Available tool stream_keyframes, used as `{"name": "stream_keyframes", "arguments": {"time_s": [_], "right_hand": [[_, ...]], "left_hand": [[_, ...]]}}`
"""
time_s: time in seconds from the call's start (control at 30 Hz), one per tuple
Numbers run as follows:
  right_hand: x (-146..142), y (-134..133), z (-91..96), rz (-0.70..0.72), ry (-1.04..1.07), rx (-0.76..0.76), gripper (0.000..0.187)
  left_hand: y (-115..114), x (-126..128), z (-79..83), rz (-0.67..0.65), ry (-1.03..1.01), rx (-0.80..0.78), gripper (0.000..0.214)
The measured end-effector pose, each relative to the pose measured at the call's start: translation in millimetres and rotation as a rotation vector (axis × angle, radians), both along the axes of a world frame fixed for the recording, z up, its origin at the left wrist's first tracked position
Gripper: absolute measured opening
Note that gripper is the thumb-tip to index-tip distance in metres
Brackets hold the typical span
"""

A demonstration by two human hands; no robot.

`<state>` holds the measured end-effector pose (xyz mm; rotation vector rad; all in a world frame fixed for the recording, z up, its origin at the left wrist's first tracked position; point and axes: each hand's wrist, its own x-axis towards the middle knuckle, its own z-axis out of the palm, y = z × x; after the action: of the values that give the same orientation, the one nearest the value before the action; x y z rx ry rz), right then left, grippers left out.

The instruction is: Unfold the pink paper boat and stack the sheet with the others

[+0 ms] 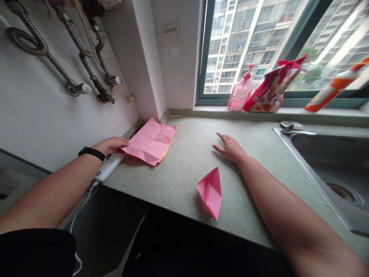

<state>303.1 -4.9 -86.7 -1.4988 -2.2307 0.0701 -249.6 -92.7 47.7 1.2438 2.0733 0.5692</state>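
While the left hand [111, 145] rests at the left corner of a creased pink paper sheet [151, 141], its fingers curl against the edge; whether they pinch it cannot be told. The sheet lies at the back left of the desk [187, 161], near the wall. The right hand [230, 148] lies open on the desk, fingers spread, holding nothing. A folded pink paper shape [210, 191] sits near the front edge, between both arms. A white device [108, 167] lies under the left wrist.
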Motion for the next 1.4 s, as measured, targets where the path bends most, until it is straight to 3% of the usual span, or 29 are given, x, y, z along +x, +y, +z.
{"name": "stream_keyframes", "arguments": {"time_s": [0.1,0.2,0.27,0.37,0.43,0.5,0.67,0.87,1.07,1.2,1.3,1.4], "right_hand": [[1,-1,-0.2,-0.008,0.004,-0.016,0.078],[1,0,-1.2,-0.011,0.014,-0.025,0.079],[1,1,-2.1,-0.015,0.013,-0.031,0.079],[1,2,-3.3,-0.023,0.008,-0.036,0.079],[2,3,-3.9,-0.028,0.002,-0.040,0.079],[2,3,-4.2,-0.024,0.001,-0.042,0.078],[1,3,-3.9,-0.022,0.007,-0.036,0.076],[-1,4,-3.2,-0.038,-0.008,-0.046,0.074],[-1,5,-2.3,-0.040,-0.022,-0.053,0.074],[-1,5,-0.9,-0.043,-0.037,-0.075,0.072],[0,5,-0.4,-0.037,-0.034,-0.083,0.070],[-1,5,-0.3,-0.042,-0.034,-0.085,0.067]], "left_hand": [[1,4,-7.8,-0.019,0.015,-0.040,0.031],[2,7,-14.6,-0.043,0.252,-0.013,0.027],[2,15,-21.8,-0.106,0.485,0.154,0.031],[4,38,-39.6,-0.376,0.742,0.406,0.051],[9,56,-54.1,-0.522,0.756,0.387,0.058],[17,72,-67.2,-0.586,0.746,0.322,0.062],[32,90,-82.0,-0.593,0.754,0.216,0.067],[30,93,-79.1,-0.541,0.790,0.182,0.067],[30,90,-75.8,-0.595,0.788,0.127,0.070],[32,93,-64.4,-0.570,0.773,0.182,0.068],[32,113,-46.2,-0.611,0.690,0.313,0.061],[25,156,-26.2,-0.711,0.522,0.383,0.047]]}}
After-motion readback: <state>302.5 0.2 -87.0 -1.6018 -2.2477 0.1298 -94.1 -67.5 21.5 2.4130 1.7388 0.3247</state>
